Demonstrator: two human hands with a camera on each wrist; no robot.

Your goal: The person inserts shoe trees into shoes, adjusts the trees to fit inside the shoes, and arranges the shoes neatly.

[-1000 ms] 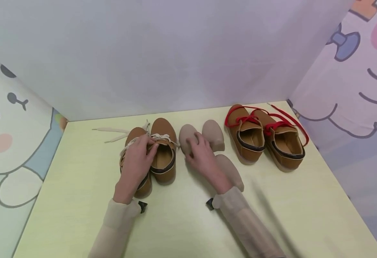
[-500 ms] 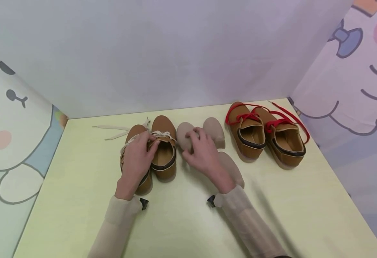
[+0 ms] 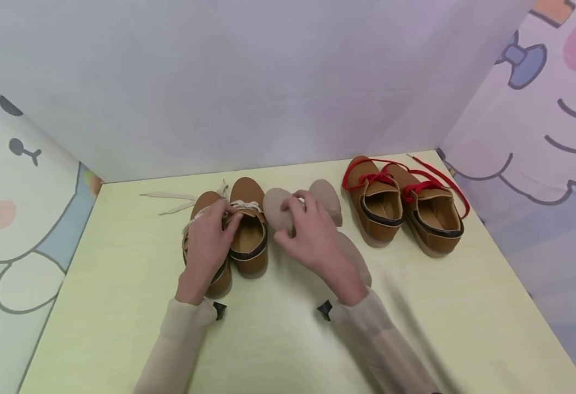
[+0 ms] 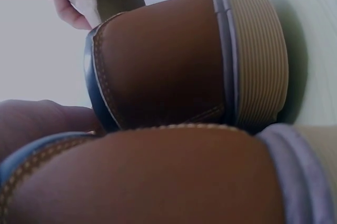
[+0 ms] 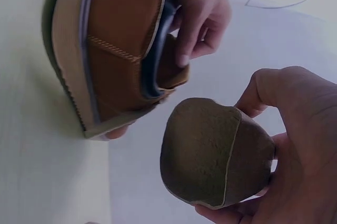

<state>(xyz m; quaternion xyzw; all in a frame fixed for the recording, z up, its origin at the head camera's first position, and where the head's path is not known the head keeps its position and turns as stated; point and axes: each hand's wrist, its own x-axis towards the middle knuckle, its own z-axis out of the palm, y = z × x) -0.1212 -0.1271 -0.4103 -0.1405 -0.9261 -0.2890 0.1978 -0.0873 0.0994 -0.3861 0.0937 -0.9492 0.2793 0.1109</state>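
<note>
My left hand [image 3: 208, 238] lies over a pair of brown white-laced shoes. Its thumb and fingers pinch the tongue [image 5: 176, 77] of the right-hand shoe [image 3: 252, 264], pulling the collar open. My right hand [image 3: 314, 232] grips a beige toe-shaped shoe insert [image 3: 277, 207] just right of that shoe. In the right wrist view the insert's flat end [image 5: 197, 153] faces the camera, held off the table between thumb and fingers. The left shoe [image 3: 221, 282] is partly covered by my left hand. The left wrist view is filled by the shoes' brown sides [image 4: 158, 61].
Two more beige inserts [image 3: 324, 197] rest on the pale table [image 3: 120, 306], one partly under my right forearm. A brown pair with red laces [image 3: 381, 224] stands at the right. A loose white lace [image 3: 169, 195] trails at the left. Fabric walls [image 3: 268, 98] enclose the table.
My right hand has lifted the insert and shifted it slightly left, closer to the white-laced shoe. My left hand stays on the tongue.
</note>
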